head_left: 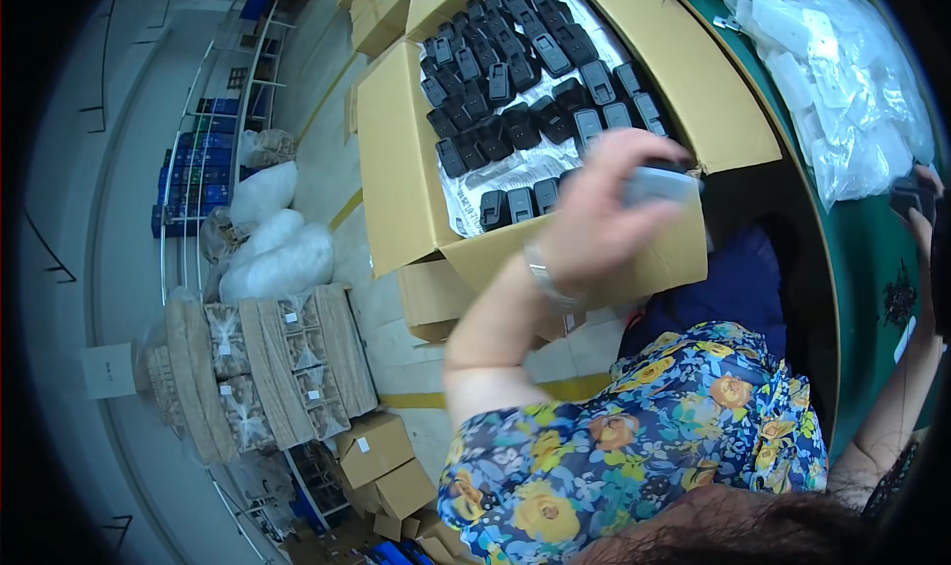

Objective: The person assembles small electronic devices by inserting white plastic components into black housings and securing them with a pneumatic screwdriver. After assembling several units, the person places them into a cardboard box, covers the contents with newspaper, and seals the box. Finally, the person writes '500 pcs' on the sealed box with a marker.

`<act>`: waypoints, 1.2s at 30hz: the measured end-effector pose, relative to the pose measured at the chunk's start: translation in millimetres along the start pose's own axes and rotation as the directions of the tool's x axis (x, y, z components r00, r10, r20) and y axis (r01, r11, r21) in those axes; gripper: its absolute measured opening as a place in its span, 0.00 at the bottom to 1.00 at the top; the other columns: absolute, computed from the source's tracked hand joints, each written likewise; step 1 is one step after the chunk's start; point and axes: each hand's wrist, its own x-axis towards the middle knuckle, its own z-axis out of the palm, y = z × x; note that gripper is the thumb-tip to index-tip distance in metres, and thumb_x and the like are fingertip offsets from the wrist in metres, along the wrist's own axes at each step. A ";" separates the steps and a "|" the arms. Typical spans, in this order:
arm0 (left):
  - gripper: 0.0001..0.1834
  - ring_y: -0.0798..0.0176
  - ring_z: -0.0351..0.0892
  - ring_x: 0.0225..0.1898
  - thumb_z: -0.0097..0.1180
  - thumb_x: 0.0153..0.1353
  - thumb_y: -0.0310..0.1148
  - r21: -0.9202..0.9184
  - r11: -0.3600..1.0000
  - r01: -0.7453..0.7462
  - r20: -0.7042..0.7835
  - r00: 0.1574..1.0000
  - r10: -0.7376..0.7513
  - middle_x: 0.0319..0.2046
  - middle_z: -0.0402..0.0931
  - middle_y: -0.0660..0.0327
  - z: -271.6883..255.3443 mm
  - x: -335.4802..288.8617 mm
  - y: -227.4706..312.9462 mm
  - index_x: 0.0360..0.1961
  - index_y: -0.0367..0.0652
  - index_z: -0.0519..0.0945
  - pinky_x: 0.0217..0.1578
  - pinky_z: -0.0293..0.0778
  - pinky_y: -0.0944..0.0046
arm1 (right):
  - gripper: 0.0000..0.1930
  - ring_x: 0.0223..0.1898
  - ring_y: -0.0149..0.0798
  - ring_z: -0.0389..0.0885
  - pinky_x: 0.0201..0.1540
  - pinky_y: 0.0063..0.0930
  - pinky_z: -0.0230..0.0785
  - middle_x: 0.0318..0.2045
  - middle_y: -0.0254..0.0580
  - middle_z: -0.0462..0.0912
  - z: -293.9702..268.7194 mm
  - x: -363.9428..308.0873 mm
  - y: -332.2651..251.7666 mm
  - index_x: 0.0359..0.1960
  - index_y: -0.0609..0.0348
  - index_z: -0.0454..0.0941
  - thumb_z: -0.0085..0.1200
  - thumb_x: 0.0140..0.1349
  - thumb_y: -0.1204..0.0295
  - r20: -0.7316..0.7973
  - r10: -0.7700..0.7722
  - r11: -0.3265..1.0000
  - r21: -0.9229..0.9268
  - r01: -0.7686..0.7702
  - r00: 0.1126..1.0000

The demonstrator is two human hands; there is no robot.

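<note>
My left hand, with a silver band on its wrist, is closed round a small dark case with a pale grey face, over the near edge of an open cardboard box. Rows of similar black plastic cases stand in that box on white sheeting. At the far right, over a green table, my right hand grips another black plastic case. Part of this hand is lost in the dark rim of the picture.
A clear bag of translucent plastic parts lies on the green table, with a pile of small dark screws nearer me. Cardboard boxes, stacked bagged trays, white sacks and a rack with blue bins stand to the left.
</note>
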 end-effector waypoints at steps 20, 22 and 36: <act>0.30 0.53 0.68 0.47 0.65 0.37 0.33 0.444 0.763 -0.471 0.509 0.833 0.218 0.43 0.70 0.55 -103.9 -12.2 -132.8 0.46 0.43 0.71 0.49 0.65 0.57 | 0.24 0.37 0.29 0.73 0.41 0.21 0.68 0.37 0.41 0.73 307.6 33.8 -76.9 0.50 0.59 0.64 0.55 0.50 0.74 0.561 -0.019 0.865 0.425 -0.268 0.828; 0.28 0.53 0.68 0.48 0.64 0.37 0.33 0.450 0.717 -0.533 0.524 0.807 0.271 0.44 0.70 0.55 -101.2 -12.1 -138.9 0.44 0.43 0.72 0.50 0.64 0.56 | 0.23 0.39 0.29 0.73 0.42 0.21 0.68 0.38 0.41 0.73 308.2 34.9 -74.7 0.50 0.60 0.64 0.56 0.51 0.75 0.543 -0.033 0.890 0.398 -0.223 0.839; 0.34 0.48 0.75 0.35 0.64 0.39 0.46 0.712 0.685 0.154 0.013 0.973 -0.232 0.37 0.70 0.49 -84.1 -29.4 -115.9 0.45 0.36 0.69 0.35 0.73 0.56 | 0.25 0.44 0.36 0.71 0.48 0.25 0.64 0.42 0.42 0.70 322.1 28.5 -67.2 0.46 0.59 0.65 0.62 0.45 0.77 0.378 -0.342 0.927 0.283 0.245 0.860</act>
